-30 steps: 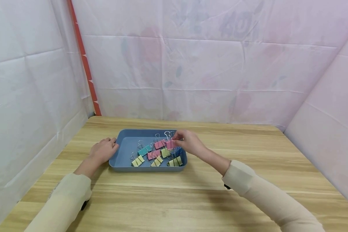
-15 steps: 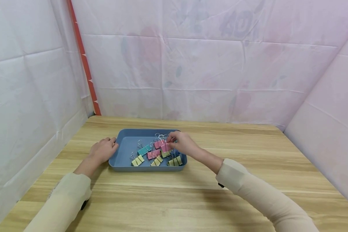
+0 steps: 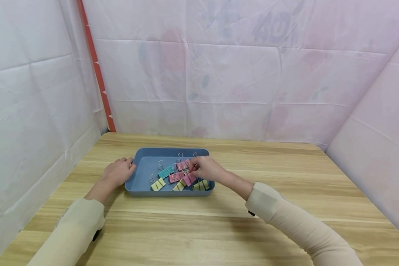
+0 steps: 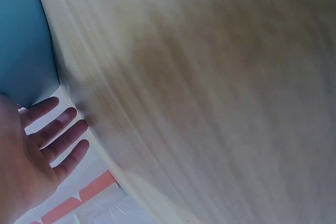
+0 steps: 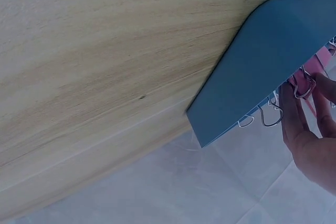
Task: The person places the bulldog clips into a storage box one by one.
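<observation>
A blue tray (image 3: 139, 177) stands on the wooden table with several binder clips in it. Over the tray's right half, my right hand (image 3: 208, 169) pinches a pink binder clip (image 3: 189, 179) between thumb and fingers; the right wrist view shows this pink clip (image 5: 314, 67) at the fingertips too. Two more pink clips (image 3: 176, 177) lie just left of it. Around them are a teal clip (image 3: 166, 172) and yellow clips (image 3: 158, 184). My left hand (image 3: 117, 173) rests against the tray's left end. Its fingers (image 4: 64, 140) extend straight beside the tray wall, thumb mostly hidden.
The wooden table (image 3: 199, 229) extends around the tray on all sides. White patterned cloth (image 3: 232, 85) hangs behind the table and along both sides. A red strip (image 3: 98, 70) runs down the back left corner.
My right hand has carried the pink binder clip leftward and then lower toward the tray's near side, over the other clips. The left hand and tray stay in place.
</observation>
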A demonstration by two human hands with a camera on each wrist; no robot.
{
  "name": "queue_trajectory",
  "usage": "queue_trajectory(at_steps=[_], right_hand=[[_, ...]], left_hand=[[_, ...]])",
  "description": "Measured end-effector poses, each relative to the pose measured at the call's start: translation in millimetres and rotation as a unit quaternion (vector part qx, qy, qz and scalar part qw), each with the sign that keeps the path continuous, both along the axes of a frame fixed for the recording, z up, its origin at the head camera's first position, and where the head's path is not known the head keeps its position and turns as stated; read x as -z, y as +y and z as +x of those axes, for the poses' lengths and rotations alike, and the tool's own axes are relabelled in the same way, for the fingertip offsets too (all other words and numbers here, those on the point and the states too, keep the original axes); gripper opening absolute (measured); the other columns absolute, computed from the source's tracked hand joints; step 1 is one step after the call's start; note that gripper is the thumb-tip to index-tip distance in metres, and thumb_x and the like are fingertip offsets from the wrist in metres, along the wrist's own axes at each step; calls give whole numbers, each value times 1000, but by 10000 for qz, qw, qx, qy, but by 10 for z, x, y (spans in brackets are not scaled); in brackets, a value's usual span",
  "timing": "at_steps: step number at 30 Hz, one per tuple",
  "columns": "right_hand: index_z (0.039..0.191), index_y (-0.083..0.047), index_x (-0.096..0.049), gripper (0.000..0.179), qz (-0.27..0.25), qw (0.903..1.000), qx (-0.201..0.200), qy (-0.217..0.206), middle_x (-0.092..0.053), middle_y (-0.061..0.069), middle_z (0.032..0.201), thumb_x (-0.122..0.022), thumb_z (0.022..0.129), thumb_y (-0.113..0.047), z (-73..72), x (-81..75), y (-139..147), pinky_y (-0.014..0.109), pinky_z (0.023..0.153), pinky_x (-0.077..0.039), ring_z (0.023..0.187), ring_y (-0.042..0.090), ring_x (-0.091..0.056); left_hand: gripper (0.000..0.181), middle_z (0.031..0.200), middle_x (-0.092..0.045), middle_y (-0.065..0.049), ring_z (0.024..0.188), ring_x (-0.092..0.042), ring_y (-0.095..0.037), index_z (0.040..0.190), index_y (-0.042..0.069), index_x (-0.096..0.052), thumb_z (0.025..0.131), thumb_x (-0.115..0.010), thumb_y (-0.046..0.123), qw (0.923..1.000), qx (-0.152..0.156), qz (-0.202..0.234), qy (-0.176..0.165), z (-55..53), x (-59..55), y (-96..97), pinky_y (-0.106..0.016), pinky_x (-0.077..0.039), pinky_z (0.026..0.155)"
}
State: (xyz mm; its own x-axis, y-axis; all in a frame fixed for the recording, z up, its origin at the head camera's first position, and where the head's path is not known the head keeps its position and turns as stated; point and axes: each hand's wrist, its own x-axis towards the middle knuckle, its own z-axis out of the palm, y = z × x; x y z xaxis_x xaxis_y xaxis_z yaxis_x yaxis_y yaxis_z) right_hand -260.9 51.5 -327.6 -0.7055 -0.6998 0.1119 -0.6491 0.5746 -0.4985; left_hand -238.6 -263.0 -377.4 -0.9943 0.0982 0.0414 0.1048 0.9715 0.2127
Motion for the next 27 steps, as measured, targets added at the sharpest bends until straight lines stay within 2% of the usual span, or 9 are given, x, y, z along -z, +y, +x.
queue_trajectory(at_steps=[10, 21, 27], right_hand=[[76, -8, -64, 10, 330, 9994, -82, -112, -61, -1, 78, -64, 81, 0, 1, 42, 5, 18, 57, -46, 71, 10, -55], [85, -5, -65, 6, 239, 9987, 160, -409, -64, 4, 84, -63, 82, 1, 3, -74, 38, 22, 65, -50, 78, 14, -61], [86, -3, -65, 5, 101, 9992, 170, -334, -62, 2, 81, -61, 84, 0, -1, -99, 88, 22, 65, -49, 74, 11, -58]], left_hand=[[51, 127, -44, -30, 115, -42, -45, 130, -9, -44, 96, -32, 27, 10000, -2, -59, -34, -5, -14, 3, -56, -35, 91], [50, 125, -46, -29, 112, -45, -44, 129, -9, -45, 95, -31, 25, 9999, 21, -2, 101, -5, -7, 2, -54, -37, 89], [50, 125, -46, -29, 112, -45, -44, 129, -9, -45, 95, -31, 26, 9999, 19, -17, 98, -5, -9, 1, -55, -37, 88]])
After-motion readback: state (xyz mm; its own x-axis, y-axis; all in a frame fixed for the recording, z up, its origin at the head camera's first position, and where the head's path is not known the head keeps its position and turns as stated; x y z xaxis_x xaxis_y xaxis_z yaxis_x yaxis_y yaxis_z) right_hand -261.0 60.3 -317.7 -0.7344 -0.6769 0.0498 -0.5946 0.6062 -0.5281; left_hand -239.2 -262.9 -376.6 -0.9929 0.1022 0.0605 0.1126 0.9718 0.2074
